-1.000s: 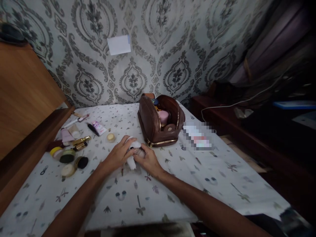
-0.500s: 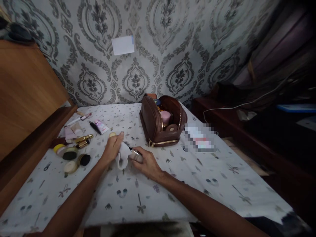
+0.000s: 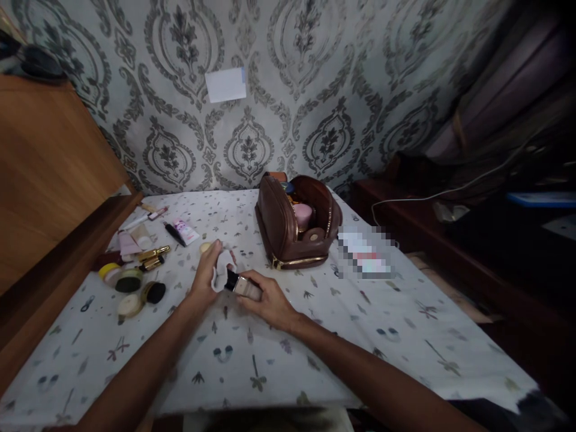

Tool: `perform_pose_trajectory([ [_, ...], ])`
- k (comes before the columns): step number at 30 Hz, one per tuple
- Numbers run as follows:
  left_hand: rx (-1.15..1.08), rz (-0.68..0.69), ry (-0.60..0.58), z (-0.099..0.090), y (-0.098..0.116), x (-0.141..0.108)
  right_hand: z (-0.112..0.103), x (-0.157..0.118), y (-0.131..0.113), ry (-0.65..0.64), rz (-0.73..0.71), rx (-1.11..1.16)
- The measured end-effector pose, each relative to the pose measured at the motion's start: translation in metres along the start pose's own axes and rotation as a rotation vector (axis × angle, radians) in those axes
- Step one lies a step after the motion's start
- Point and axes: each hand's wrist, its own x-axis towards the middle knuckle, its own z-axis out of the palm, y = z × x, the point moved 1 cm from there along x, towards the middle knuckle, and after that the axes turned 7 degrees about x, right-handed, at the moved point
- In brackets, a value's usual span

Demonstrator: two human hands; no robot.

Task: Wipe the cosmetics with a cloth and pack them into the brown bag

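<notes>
A: Right hand (image 3: 272,300), way forward?
B: Brown bag (image 3: 275,225) blocks it. Room nearer, over tablecloth (image 3: 243,372) between forearms (image 3: 153,345).
A: Left hand (image 3: 207,273)?
B: Small cream pot (image 3: 204,246) just beyond. Jars (image 3: 129,305) farther left; bare tablecloth between them and hand lets it pass.

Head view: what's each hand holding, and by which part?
Right hand: the bottle, by its pale body. Left hand: white cloth or tissue, exact grip unclear.

Your head camera looks forward and down from the near side of the tabletop (image 3: 288,372), close above it, facing the patterned wall (image 3: 288,96)
</notes>
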Motion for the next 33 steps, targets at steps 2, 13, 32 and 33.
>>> perform_pose_trajectory([
  [2,-0.081,-0.021,-0.047,0.009,-0.004,-0.003,-0.004,0.004,0.002,0.071,0.027,0.058],
  [13,0.511,0.264,-0.268,0.007,-0.005,-0.009,-0.012,0.007,0.005,0.254,-0.008,-0.082],
  [32,0.259,-0.161,0.158,-0.003,-0.017,0.004,-0.007,0.003,-0.001,0.168,-0.096,-0.166],
  [33,0.273,-0.106,0.142,-0.004,-0.020,0.006,-0.007,0.004,0.001,0.180,-0.079,-0.118],
])
